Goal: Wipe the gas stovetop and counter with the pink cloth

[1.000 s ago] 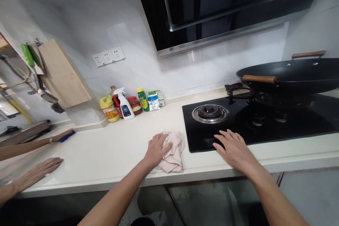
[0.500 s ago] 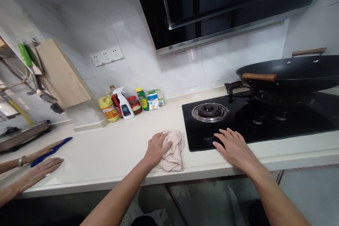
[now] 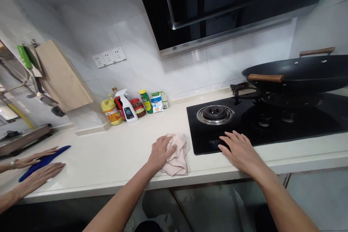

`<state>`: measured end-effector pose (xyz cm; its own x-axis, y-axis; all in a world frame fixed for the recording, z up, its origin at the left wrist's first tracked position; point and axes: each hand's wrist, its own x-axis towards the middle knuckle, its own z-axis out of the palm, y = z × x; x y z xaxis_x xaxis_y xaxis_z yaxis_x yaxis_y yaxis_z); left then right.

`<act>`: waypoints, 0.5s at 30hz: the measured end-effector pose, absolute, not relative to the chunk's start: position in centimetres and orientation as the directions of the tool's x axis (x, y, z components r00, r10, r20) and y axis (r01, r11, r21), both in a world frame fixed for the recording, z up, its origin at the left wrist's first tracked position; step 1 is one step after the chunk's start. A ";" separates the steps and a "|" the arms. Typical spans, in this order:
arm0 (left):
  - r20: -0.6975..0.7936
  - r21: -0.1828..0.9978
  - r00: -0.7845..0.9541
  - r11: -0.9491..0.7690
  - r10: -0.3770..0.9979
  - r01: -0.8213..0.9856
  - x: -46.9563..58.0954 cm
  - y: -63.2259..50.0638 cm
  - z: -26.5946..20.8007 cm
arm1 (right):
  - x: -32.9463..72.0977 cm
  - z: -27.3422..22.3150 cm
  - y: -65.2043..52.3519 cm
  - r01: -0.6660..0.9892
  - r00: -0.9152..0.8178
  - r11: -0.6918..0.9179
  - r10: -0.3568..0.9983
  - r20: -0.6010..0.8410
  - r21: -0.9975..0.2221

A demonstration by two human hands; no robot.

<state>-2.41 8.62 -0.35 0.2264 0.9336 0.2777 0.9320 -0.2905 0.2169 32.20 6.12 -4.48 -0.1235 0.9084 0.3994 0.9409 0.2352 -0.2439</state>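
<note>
My left hand rests on a crumpled pale pink cloth, its thumb over the folds and its fingers curled at the cloth's left side. The cloth lies on the white counter, close to the front edge. On the near edge of the black gas stove, my right hand lies with fingers spread and nothing in it. Left of that hand's fingertips, farther back, is a burner without a pot.
A large black wok sits on the stove's right side under the range hood. Bottles, including a white spray bottle, line the wall. At the far left, another person's hands touch a blue cloth.
My hands and the pink cloth stay in place. At the left, the other person's farther hand and the blue cloth have shifted leftward.
</note>
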 end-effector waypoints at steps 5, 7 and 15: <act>0.269 0.223 0.228 -0.291 0.936 0.930 -2.3 8.5 -0.2 | 32.2 -4.5 6.2 0.942 -0.122 0.234 0.906 0.405 -0.240; 0.271 0.217 0.234 -0.296 0.934 0.930 -2.3 8.5 -0.2 | 32.2 -4.5 6.2 0.944 -0.117 0.228 0.909 0.400 -0.240; 0.227 0.155 0.264 -0.303 0.937 0.940 -2.5 9.8 -0.2 | 32.2 -4.5 6.1 0.951 -0.127 0.229 0.901 0.415 -0.207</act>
